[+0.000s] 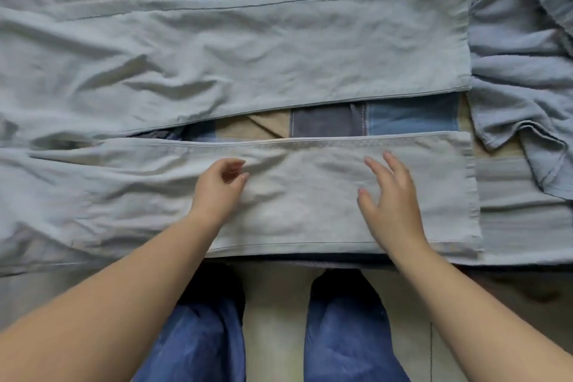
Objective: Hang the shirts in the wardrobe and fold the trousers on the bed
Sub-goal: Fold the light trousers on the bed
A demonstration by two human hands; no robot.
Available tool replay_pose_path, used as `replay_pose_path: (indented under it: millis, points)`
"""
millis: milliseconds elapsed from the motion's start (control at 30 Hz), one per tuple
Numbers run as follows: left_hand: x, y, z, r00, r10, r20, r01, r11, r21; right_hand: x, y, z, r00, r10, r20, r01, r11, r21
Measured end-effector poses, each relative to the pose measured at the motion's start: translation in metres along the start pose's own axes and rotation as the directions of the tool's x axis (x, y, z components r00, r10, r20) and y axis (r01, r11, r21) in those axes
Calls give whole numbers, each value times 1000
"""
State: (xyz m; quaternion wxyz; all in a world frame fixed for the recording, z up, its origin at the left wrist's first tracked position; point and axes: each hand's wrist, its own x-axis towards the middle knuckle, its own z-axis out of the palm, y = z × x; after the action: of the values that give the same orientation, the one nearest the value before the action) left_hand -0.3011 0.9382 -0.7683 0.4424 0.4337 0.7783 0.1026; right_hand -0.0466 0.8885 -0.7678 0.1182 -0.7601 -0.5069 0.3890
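Observation:
Pale grey-blue trousers [248, 56] lie spread flat on the bed, both legs running left to right with the hems at the right. The near leg [310, 211] lies along the bed's front edge. My left hand [217, 186] rests on the near leg with fingers loosely curled, thumb and fingertips close together at a small crease; whether it pinches the cloth I cannot tell. My right hand [390, 198] lies further right on the same leg, fingers spread and straight, flat on the cloth.
A patchwork bedcover [403, 116] in blue, navy and tan shows in the gap between the two legs. Another crumpled grey-blue garment [521, 77] lies at the right. My legs in blue trousers [341, 335] stand against the bed's front edge.

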Motion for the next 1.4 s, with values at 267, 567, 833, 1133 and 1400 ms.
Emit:
replay_pose_path:
  millis: [267, 567, 833, 1133, 1400]
  points:
    - [-54, -126, -157, 934, -356, -30, 315, 859, -403, -89, -170, 151, 756, 259, 602, -577, 698, 424]
    - [-41, -237, -280, 815, -579, -28, 451, 663, -598, -157, -287, 289, 398, 303, 866, -917, 108, 384]
    - [-16, -270, -300, 672, -719, 176, 509, 277, -815, -155, -320, 334, 403, 492, 772, -800, -220, 558]
    - [-7, -268, -341, 781, -624, -19, 80, 130, -988, -167, -345, 325, 562, 392, 729, -517, -521, 679]
    - [31, -229, -413, 684, -701, -203, -88, 197, -976, -114, -373, 266, 788, 383, 482, -422, -234, 876]
